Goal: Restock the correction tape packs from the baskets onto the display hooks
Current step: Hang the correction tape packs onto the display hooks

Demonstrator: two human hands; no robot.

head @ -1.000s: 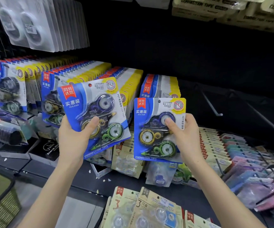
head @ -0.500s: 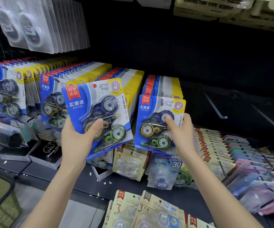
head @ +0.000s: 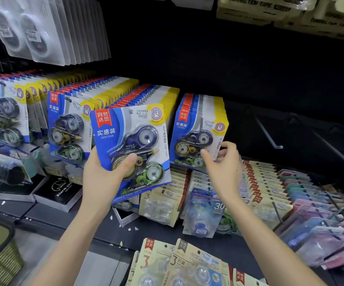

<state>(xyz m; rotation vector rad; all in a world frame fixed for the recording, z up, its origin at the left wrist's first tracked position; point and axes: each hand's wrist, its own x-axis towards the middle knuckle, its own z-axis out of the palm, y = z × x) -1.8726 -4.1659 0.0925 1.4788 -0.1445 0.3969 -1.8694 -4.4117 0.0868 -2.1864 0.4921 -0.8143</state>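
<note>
In the head view, your left hand (head: 103, 180) grips a correction tape pack (head: 129, 145), thumb on its front, before the middle hanging rows (head: 125, 93). Your right hand (head: 224, 168) is at the lower right corner of the rightmost row's front pack (head: 197, 129); whether it is pinching or released, I cannot tell.

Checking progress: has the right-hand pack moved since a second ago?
Yes: the pack moved up and back, flush with the rightmost hung row; right hand at its edge.
</note>
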